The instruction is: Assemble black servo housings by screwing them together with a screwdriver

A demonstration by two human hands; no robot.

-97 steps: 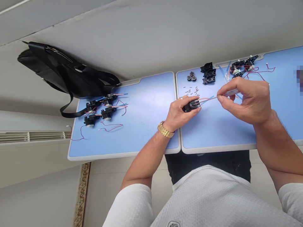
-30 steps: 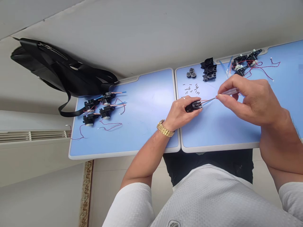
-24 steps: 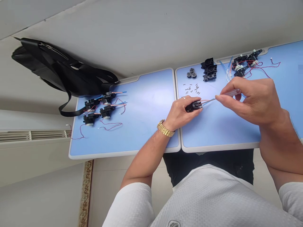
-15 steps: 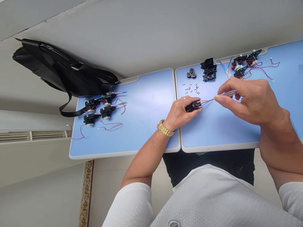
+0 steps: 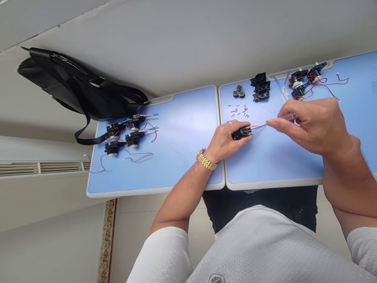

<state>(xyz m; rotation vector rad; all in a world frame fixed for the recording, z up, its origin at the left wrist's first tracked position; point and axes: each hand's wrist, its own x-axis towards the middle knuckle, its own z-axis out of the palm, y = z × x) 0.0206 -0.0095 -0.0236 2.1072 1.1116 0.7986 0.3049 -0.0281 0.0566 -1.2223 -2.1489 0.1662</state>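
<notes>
Between the thumb and fingers of my left hand is a small black plastic assembly, steadied low over the right-hand blue table. Thin orange and blue tubes stick out from its right side. My right hand is closed around the clear handle of a screwdriver. The screwdriver's thin metal shaft points left and reaches the assembly; I cannot make out exactly where its tip sits. Loose small screws lie just beyond my left hand.
Three round black parts and black housings sit at the back. Wired black units lie back right. Several finished-looking units with tubes and wires rest on the left table, beside a black bag. A seam divides the tables.
The view has shifted very slightly. My right hand has moved a little, with the screwdriver still at the black assembly. My left hand keeps its hold.
</notes>
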